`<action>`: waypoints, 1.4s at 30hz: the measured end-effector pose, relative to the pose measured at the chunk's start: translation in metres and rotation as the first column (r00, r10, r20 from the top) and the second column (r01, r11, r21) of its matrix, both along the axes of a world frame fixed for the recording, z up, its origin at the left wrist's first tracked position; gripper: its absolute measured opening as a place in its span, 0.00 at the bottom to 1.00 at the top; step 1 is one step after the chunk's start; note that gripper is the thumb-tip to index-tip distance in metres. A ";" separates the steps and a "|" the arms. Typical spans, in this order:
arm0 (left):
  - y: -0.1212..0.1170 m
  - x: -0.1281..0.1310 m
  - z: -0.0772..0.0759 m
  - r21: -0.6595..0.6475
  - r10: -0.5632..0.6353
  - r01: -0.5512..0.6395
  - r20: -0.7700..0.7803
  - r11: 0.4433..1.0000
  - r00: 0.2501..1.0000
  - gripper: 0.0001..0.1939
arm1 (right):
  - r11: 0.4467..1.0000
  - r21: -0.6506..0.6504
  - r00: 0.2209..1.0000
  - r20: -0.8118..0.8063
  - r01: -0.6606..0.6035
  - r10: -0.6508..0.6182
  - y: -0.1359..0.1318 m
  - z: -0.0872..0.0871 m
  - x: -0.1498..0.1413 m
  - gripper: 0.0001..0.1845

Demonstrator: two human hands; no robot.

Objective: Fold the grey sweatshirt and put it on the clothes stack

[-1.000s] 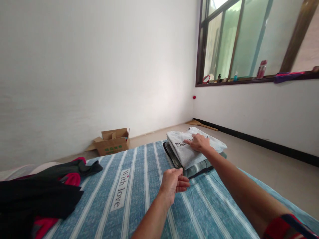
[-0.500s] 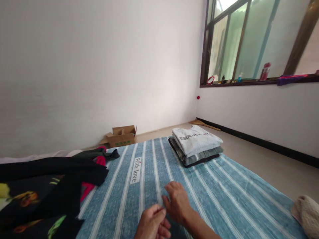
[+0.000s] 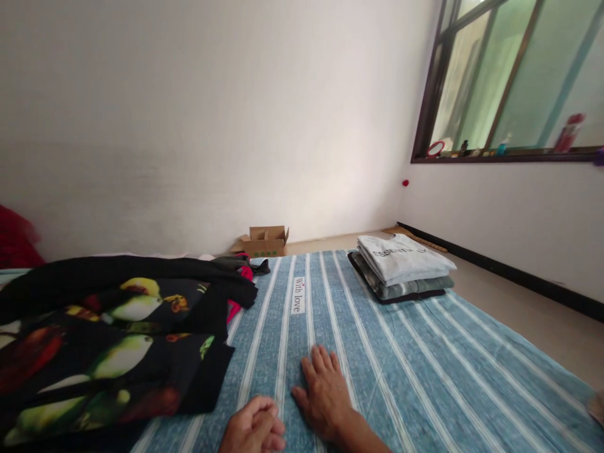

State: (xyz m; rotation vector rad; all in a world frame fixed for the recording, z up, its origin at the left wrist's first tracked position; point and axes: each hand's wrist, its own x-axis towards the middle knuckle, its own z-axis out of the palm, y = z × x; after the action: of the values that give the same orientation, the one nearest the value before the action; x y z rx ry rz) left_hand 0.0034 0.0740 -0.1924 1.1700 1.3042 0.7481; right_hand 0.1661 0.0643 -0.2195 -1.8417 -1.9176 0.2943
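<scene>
My right hand (image 3: 325, 393) lies on the blue striped bedsheet (image 3: 372, 384), palm down, with its fingers stretched out and nothing in it. Just left of it, my left hand (image 3: 255, 428) is held with its fingers curled in, and no object shows in them. Dark clothes (image 3: 117, 340) with a bright fruit-like print spread over the left of the bed, a short way from my left hand. Ahead to the right, a stack of folded clothes has a light grey shirt (image 3: 401, 258) on top, with a grey garment (image 3: 419, 287) and a black one under it.
A small open cardboard box (image 3: 267, 242) stands beyond the bed by the white wall. Red fabric (image 3: 16, 236) shows at the far left. Several small items, including a round red-rimmed mirror (image 3: 435, 149), line the window sill at right.
My view has turned left, bringing more of the printed dark clothes into sight. My right hand has flattened onto the sheet and the hands are a little further apart. The folded stack is unchanged.
</scene>
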 end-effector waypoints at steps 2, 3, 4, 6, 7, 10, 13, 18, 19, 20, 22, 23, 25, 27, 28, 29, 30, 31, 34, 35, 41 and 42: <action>0.000 -0.005 -0.004 -0.026 0.044 -0.043 0.045 0.999 0.998 0.26 | 1.000 -0.006 1.000 0.011 -0.003 0.003 -0.002 -0.003 0.001 0.28; 0.000 -0.006 -0.005 -0.034 0.052 -0.050 0.063 0.998 0.997 0.26 | 1.000 -0.013 1.000 0.018 -0.003 0.003 -0.002 -0.003 0.002 0.28; 0.000 -0.006 -0.005 -0.036 0.050 -0.047 0.075 0.998 0.996 0.25 | 1.000 -0.021 1.000 0.025 -0.001 0.002 -0.002 -0.002 0.003 0.28; 0.000 -0.005 -0.006 -0.018 0.030 -0.028 0.084 0.999 0.996 0.24 | 0.999 -0.033 0.999 0.038 -0.002 0.003 -0.002 -0.001 0.004 0.28; -0.001 -0.004 -0.005 -0.003 0.015 -0.015 0.082 1.000 0.996 0.24 | 0.999 -0.037 0.999 0.044 -0.002 0.003 -0.003 0.000 0.005 0.28; -0.005 -0.002 -0.004 0.038 -0.019 0.016 0.067 0.999 0.998 0.23 | 0.999 -0.034 0.998 0.066 -0.005 0.007 -0.005 -0.001 0.005 0.27; -0.012 -0.001 -0.004 0.044 -0.017 0.014 0.063 0.999 0.998 0.22 | 1.000 -0.017 0.994 0.109 -0.011 0.013 -0.008 -0.007 0.006 0.25; -0.021 0.000 -0.007 0.019 -0.011 0.010 0.080 1.000 0.997 0.19 | 0.997 0.056 0.981 0.187 -0.060 0.049 -0.009 -0.026 0.013 0.25; -0.022 0.000 -0.008 0.020 -0.009 0.008 0.087 1.000 0.996 0.17 | 0.994 0.077 0.979 0.196 -0.072 0.055 -0.009 -0.030 0.015 0.25; -0.023 0.000 -0.008 0.024 -0.008 0.006 0.093 1.000 0.996 0.16 | 0.992 0.095 0.977 0.204 -0.082 0.061 -0.008 -0.035 0.017 0.25; -0.024 0.001 -0.010 0.031 -0.008 0.005 0.097 1.000 0.995 0.15 | 0.987 0.129 0.975 0.213 -0.096 0.067 -0.007 -0.042 0.020 0.25; -0.024 0.001 -0.010 0.034 -0.007 0.003 0.096 0.999 0.995 0.14 | 0.984 0.148 0.975 0.213 -0.098 0.065 -0.007 -0.046 0.021 0.24; -0.024 0.002 -0.012 0.036 -0.006 0.002 0.096 0.999 0.995 0.14 | 0.977 0.189 0.976 0.210 -0.101 0.060 -0.006 -0.051 0.024 0.23; -0.024 0.002 -0.013 0.040 -0.004 0.000 0.100 0.999 0.995 0.13 | 0.967 0.230 0.977 0.205 -0.110 0.062 -0.006 -0.056 0.026 0.22; -0.024 0.002 -0.013 0.042 -0.004 0.000 0.101 0.999 0.995 0.13 | 0.962 0.248 0.976 0.206 -0.117 0.066 -0.006 -0.057 0.027 0.22; -0.024 0.002 -0.013 0.044 -0.004 -0.001 0.104 0.999 0.995 0.13 | 0.956 0.264 0.976 0.208 -0.125 0.070 -0.006 -0.059 0.028 0.22; -0.024 0.002 -0.014 0.044 -0.003 -0.002 0.105 0.999 0.994 0.13 | 0.952 0.277 0.974 0.214 -0.132 0.073 -0.006 -0.060 0.029 0.22; -0.025 0.002 -0.014 0.043 -0.002 -0.003 0.107 0.999 0.994 0.13 | 0.948 0.287 0.973 0.220 -0.136 0.073 -0.005 -0.062 0.030 0.22; -0.026 0.003 -0.015 0.044 0.007 -0.012 0.118 0.999 0.993 0.12 | 0.941 0.302 0.968 0.239 -0.150 0.078 -0.004 -0.066 0.032 0.22; -0.027 0.003 -0.016 0.046 0.011 -0.017 0.124 0.999 0.992 0.12 | 0.939 0.305 0.967 0.242 -0.157 0.083 -0.004 -0.067 0.033 0.23; -0.030 0.002 -0.017 0.017 0.051 -0.056 0.206 0.998 0.977 0.14 | 0.926 0.333 0.972 0.203 -0.178 0.114 -0.001 -0.079 0.038 0.24; -0.030 0.002 -0.016 0.007 0.066 -0.069 0.226 0.998 0.972 0.14 | 0.923 0.339 0.973 0.197 -0.181 0.119 0.000 -0.081 0.039 0.24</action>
State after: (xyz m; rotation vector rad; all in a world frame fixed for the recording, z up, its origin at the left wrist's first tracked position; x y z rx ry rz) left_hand 0.0051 0.0441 -0.2088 1.0237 1.1536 0.9147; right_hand 0.2054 0.0642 -0.3007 -1.5254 -2.0723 -0.1646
